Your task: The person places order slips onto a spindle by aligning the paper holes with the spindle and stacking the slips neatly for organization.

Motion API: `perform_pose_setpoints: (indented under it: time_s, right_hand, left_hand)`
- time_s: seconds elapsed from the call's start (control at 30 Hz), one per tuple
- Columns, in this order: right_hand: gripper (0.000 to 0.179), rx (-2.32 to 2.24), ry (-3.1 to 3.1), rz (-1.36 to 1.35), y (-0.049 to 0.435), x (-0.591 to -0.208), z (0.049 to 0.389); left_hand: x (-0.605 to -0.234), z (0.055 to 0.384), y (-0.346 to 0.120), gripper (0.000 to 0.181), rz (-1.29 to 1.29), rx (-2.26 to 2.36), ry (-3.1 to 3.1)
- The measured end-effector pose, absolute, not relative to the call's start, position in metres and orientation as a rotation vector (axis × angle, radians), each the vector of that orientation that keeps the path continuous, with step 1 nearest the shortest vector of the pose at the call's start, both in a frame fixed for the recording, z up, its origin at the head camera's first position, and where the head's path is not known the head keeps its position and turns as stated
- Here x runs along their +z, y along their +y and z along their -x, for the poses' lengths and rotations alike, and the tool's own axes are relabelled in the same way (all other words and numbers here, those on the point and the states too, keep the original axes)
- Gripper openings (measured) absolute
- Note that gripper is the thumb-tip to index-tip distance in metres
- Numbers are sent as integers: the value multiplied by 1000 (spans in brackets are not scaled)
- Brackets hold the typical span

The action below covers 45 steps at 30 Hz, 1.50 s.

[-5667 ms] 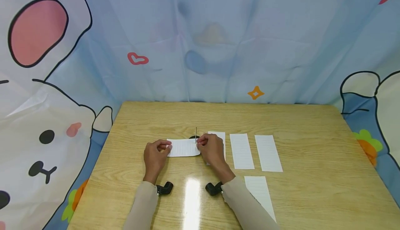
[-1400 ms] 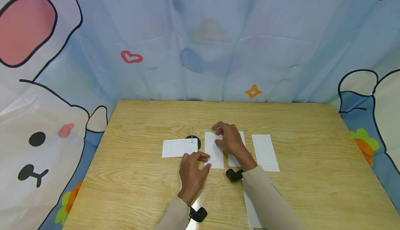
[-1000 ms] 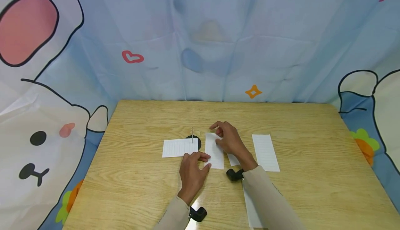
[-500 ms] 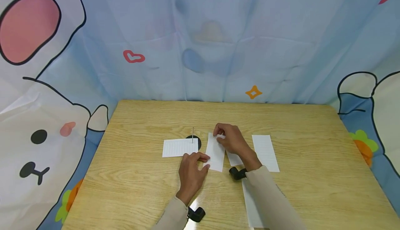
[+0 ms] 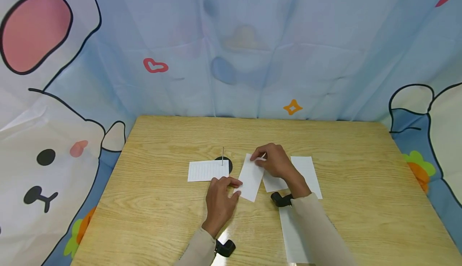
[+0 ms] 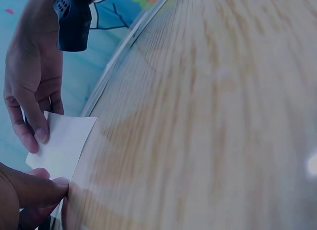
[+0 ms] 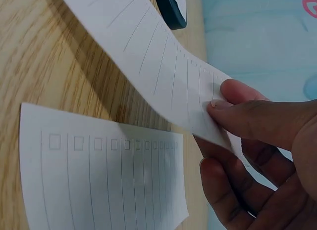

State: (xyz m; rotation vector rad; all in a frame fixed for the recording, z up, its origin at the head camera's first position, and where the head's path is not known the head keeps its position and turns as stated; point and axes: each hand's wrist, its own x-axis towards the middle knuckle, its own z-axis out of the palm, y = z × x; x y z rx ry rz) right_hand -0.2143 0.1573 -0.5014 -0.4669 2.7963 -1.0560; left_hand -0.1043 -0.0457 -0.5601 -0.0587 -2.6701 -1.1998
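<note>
My right hand (image 5: 276, 162) pinches the far end of a white lined paper slip (image 5: 250, 179) between thumb and fingers. In the right wrist view this slip (image 7: 153, 67) bows up off the table, with ruled lines and faint boxes on it. My left hand (image 5: 221, 204) holds the slip's near left corner between thumb and index finger. Left of it a bill spike stands upright, its thin rod (image 5: 222, 152) rising from a black round base (image 5: 230, 167). Another lined slip (image 5: 205, 171) lies sideways over that base, the rod through its right end.
Under my right hand lies a further slip (image 5: 275, 184), with printed boxes in the right wrist view. One more slip (image 5: 310, 171) is to its right, and another (image 5: 293, 236) lies nearer, partly under my right sleeve. The wooden table (image 5: 361, 202) backs onto a printed curtain (image 5: 252, 85).
Earlier both hands held the slip now on the spike, then moved right to another slip. Over the last second my right hand has drawn its far end rightward, turning the slip clockwise; my left hand stays.
</note>
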Motion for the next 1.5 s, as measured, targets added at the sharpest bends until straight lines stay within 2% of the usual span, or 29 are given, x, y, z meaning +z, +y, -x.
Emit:
perform_pose_setpoints:
  time_s: [0.87, 1.5]
  right_hand:
    - [13, -1410, 2625, 383, 189, -511, 198]
    - [15, -1722, 2474, 155, 192, -513, 186]
  left_hand:
    - [-561, 102, -52, 31, 120, -1248, -2659]
    - [-557, 103, -58, 20, 8, -1671, -2490]
